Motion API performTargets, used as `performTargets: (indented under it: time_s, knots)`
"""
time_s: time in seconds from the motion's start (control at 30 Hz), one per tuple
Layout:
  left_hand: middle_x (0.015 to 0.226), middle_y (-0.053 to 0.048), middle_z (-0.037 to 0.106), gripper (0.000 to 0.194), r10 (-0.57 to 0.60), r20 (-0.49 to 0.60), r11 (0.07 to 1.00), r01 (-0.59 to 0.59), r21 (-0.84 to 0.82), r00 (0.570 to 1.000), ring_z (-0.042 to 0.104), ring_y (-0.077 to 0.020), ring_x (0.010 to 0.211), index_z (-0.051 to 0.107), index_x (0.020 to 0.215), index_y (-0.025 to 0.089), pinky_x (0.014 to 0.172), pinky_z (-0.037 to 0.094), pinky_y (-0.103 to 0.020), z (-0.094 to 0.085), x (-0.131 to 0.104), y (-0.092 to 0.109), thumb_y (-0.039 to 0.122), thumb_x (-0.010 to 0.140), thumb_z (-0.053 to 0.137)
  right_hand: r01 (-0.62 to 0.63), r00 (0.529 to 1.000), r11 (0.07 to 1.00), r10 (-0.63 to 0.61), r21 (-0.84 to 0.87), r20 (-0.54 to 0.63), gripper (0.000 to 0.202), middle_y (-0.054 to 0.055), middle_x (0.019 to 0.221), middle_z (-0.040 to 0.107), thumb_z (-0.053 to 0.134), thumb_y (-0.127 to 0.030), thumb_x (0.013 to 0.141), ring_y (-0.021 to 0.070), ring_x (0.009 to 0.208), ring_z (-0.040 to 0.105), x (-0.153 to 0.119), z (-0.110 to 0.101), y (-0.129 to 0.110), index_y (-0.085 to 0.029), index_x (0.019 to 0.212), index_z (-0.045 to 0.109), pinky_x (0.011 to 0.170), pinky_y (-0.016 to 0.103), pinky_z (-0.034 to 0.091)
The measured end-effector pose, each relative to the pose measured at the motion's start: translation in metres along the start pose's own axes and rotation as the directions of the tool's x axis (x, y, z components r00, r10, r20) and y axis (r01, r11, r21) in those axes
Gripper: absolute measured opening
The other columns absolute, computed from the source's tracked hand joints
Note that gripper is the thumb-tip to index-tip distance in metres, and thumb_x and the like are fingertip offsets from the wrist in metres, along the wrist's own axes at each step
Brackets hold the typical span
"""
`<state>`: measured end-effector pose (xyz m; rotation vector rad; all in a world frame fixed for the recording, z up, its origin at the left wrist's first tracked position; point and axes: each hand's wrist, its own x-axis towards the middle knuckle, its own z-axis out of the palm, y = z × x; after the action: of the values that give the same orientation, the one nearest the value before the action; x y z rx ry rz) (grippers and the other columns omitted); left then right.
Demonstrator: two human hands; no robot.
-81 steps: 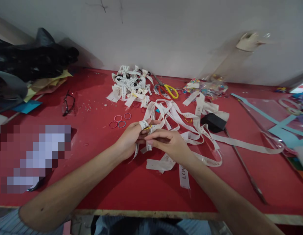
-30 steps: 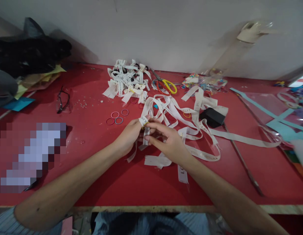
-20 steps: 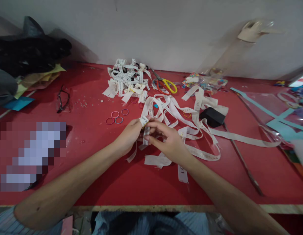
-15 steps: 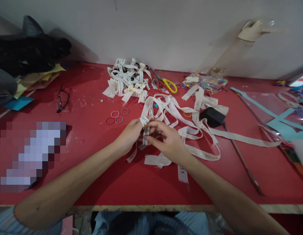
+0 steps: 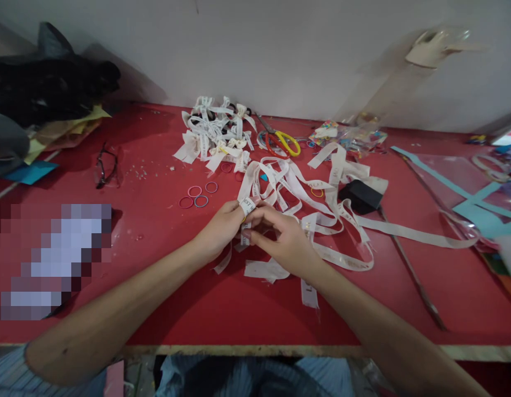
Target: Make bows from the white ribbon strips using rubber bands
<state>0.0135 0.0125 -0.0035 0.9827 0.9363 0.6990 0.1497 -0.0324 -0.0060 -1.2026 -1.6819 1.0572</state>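
Observation:
My left hand (image 5: 217, 231) is closed on a white printed ribbon (image 5: 247, 205), pinched at its fingertips, with a bit of yellow band beside it. My right hand (image 5: 284, 240) meets it from the right, thumb and fingers closed on the lower part of the same ribbon. Fingers partly hide the ribbon and band. Long loose white ribbon (image 5: 329, 218) lies in loops behind and right of my hands. A short ribbon piece (image 5: 265, 270) rests just below them. Small pink and blue elastic bands (image 5: 194, 191) lie to the left.
A pile of ribbon bows (image 5: 214, 132) and red-yellow scissors (image 5: 286, 144) lie near the wall. Glasses (image 5: 105, 166) and a pixelated object (image 5: 65, 253) are left. A black block (image 5: 360, 197), a thin rod (image 5: 412, 270) and blue strips (image 5: 441, 179) are right.
My fingers have shifted slightly around the ribbon, and less of its lower part shows between them. The view has moved a little.

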Motion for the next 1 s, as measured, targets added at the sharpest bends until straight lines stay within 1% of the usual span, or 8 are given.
performTargets:
  time_s: [0.2,0.37,0.53,0.63,0.77,0.9,1.0]
  knots:
    - [0.061,0.004,0.043,0.033,-0.003,-0.016,0.999,0.003,0.038,1.000,0.039,-0.0078,0.052,0.055,0.067,0.015,0.046,0.032,-0.019,-0.0018,0.0013,-0.0019,0.045,0.080,0.061,-0.003,1.000,1.000,0.003,0.028,-0.002,0.013,-0.002,0.078,0.064,0.059,-0.012,0.082,0.0131,0.075,0.062,-0.0003,0.0005,0.0000,-0.021,0.091,0.060,0.072,0.028,0.050]
    - [0.063,0.003,0.044,0.031,0.002,-0.013,0.999,-0.002,0.045,1.000,0.041,-0.0087,0.055,0.054,0.069,0.016,0.047,0.035,-0.019,-0.0008,0.0000,-0.0004,0.044,0.081,0.059,-0.007,1.000,1.000,0.007,0.020,0.004,0.016,-0.002,0.079,0.064,0.059,-0.009,0.082,0.0130,0.076,0.062,-0.0001,0.0005,0.0005,-0.022,0.091,0.060,0.072,0.027,0.049]
    - [0.064,0.003,0.045,0.031,0.005,-0.007,0.999,-0.004,0.050,1.000,0.043,-0.0092,0.056,0.059,0.075,0.015,0.047,0.036,-0.018,-0.0001,-0.0013,0.0007,0.045,0.081,0.060,0.000,1.000,1.000,0.000,0.026,0.009,0.015,-0.002,0.079,0.064,0.059,-0.009,0.082,0.0124,0.074,0.062,0.0001,0.0003,0.0017,-0.021,0.091,0.060,0.071,0.027,0.048]
    - [0.064,0.003,0.044,0.033,0.001,0.001,0.999,-0.002,0.054,1.000,0.043,-0.0090,0.056,0.055,0.070,0.016,0.047,0.036,-0.018,-0.0003,-0.0005,0.0001,0.046,0.081,0.059,-0.006,1.000,1.000,0.006,0.018,0.009,0.014,-0.002,0.080,0.064,0.060,-0.010,0.082,0.0128,0.076,0.062,-0.0003,0.0002,0.0027,-0.021,0.091,0.060,0.071,0.027,0.048]
    - [0.060,0.004,0.041,0.038,0.026,0.014,0.998,-0.026,0.055,1.000,0.038,-0.0073,0.051,0.048,0.064,0.016,0.044,0.032,-0.018,-0.0009,0.0009,-0.0012,0.049,0.081,0.059,-0.018,1.000,1.000,0.018,0.012,0.018,0.014,-0.002,0.080,0.064,0.060,-0.009,0.082,0.0129,0.077,0.062,-0.0005,0.0000,0.0039,-0.021,0.090,0.059,0.073,0.027,0.048]
    - [0.061,0.004,0.041,0.040,0.026,0.026,0.997,-0.028,0.071,0.999,0.037,-0.0072,0.052,0.047,0.064,0.016,0.045,0.032,-0.018,-0.0020,0.0010,-0.0021,0.051,0.079,0.061,-0.017,1.000,1.000,0.016,0.019,0.019,0.015,-0.002,0.078,0.063,0.060,-0.008,0.081,0.0127,0.076,0.062,-0.0001,0.0001,0.0038,-0.021,0.089,0.058,0.071,0.026,0.048]
    - [0.062,0.004,0.042,0.039,0.027,0.025,0.996,-0.029,0.084,0.999,0.038,-0.0072,0.053,0.047,0.066,0.016,0.047,0.033,-0.018,-0.0021,0.0004,-0.0018,0.050,0.080,0.059,-0.011,1.000,1.000,0.010,0.024,0.018,0.015,-0.003,0.078,0.063,0.060,-0.008,0.081,0.0125,0.076,0.062,0.0002,0.0001,0.0030,-0.021,0.089,0.058,0.070,0.026,0.048]
